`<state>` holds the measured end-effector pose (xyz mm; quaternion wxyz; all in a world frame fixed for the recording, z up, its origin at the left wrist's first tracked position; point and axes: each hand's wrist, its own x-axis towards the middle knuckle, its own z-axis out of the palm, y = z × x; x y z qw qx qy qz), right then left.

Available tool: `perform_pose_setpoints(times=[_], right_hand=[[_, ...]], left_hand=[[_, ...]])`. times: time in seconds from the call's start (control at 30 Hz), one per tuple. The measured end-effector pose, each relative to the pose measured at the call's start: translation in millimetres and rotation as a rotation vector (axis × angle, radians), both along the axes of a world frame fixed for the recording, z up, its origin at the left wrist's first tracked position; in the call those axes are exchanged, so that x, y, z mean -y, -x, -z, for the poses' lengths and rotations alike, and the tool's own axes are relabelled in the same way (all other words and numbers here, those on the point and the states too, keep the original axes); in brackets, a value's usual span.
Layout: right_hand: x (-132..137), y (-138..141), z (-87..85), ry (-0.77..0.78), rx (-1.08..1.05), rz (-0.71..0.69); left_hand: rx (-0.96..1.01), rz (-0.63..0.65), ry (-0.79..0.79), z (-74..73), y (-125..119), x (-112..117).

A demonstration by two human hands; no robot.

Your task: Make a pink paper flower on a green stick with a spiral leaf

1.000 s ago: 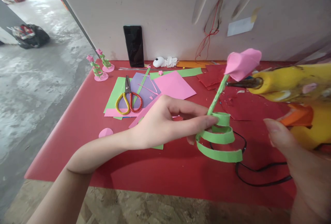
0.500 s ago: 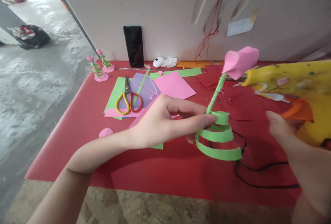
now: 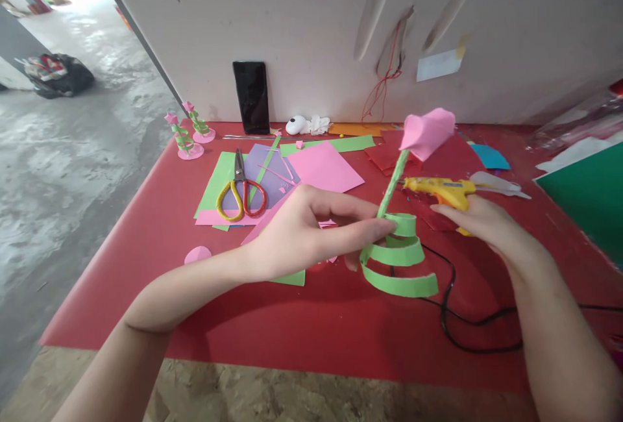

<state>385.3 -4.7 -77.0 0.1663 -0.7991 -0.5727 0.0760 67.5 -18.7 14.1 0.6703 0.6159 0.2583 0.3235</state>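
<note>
My left hand (image 3: pixel 302 234) pinches the green stem of a paper flower (image 3: pixel 392 180) just above its green spiral strip (image 3: pixel 396 266). The stem stands tilted and carries a pink folded bud (image 3: pixel 428 133) on top. My right hand (image 3: pixel 479 224) is farther right, down at the red table (image 3: pixel 292 324), its fingers closed over the handle of a yellow glue gun (image 3: pixel 438 188) that lies with its nozzle pointing left, just behind the stem. The gun's black cable (image 3: pixel 452 331) loops across the table under the spiral.
Scissors (image 3: pixel 240 191) lie on coloured paper sheets (image 3: pixel 321 165) at mid-left. Two small paper flowers (image 3: pixel 183 139) stand at the back left corner. A dark phone (image 3: pixel 251 97) leans on the wall. A pink paper disc (image 3: pixel 197 254) lies near my left wrist; a green sheet (image 3: pixel 588 201) is at right.
The glue gun has moved away from the pink bud, down and away from the camera, to the table. My left hand keeps the flower almost where it was.
</note>
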Motion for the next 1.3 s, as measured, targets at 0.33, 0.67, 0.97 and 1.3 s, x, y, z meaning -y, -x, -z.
perform_pose_setpoints(times=[0.33,0.67,0.97,1.3], right_hand=[[23.1,47.6,-51.7,-0.239,-0.105,-0.092],[72.7,127.0,-108.7,-0.576,-0.202,-0.661],[64.1,124.4,-111.4,-0.517,-0.318,-0.718],[61.4,121.9,-108.0,-0.487,-0.502,-0.772]], left_hand=[[-0.023,-0.011,-0.022,-1.8,-1.7,-1.1],[-0.059,-0.023,-0.155,-4.9,-4.4,1.9],[-0.083,0.046,-0.186,-4.3,-3.3,-0.2],[-0.031,0.100,-0.066,-3.3,-2.1,1.9]])
